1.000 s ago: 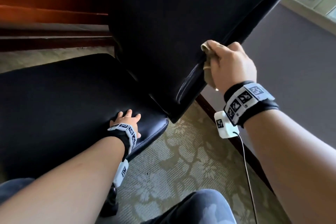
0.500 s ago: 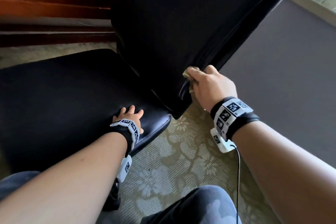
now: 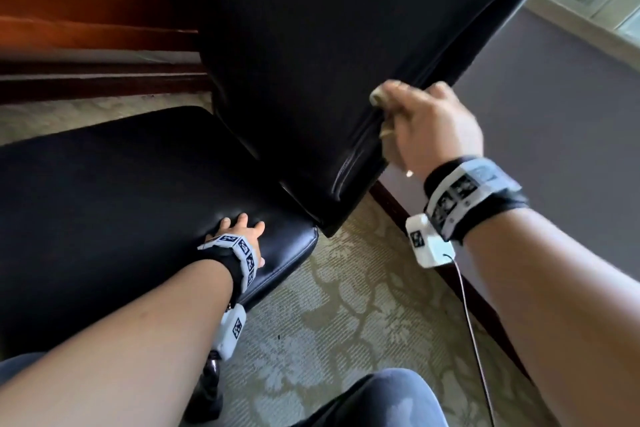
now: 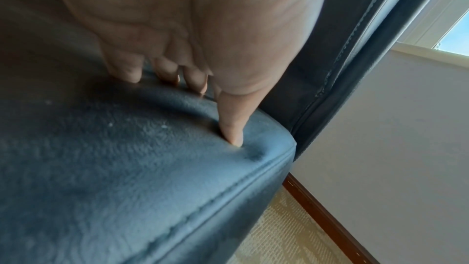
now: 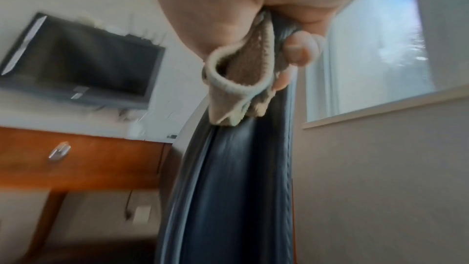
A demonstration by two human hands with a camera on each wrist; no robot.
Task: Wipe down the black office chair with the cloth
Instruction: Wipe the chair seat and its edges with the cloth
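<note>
Two hands are on the black office chair (image 3: 311,45), which fills most of my head view, its top cut off by the frame. No container shows anywhere. The backrest stands tilted over the rear of the seat (image 3: 104,201), and its right side edge is where the cloth (image 5: 241,71) sits. My right hand (image 3: 433,128) wraps that edge, thumb on the front face and fingers (image 5: 296,49) behind, clamped on the beige cloth folded over the seam. That hand is blurred in both views, so I cannot tell how much cloth lies under the palm. My left hand (image 3: 242,229) rests on the seat's rear right corner, fingers nearly straight and a little apart, the tips and thumb (image 4: 233,127) denting the leather. A wooden desk (image 5: 88,160) and a dark wall screen (image 5: 83,61) behind the chair are smeared.
</note>
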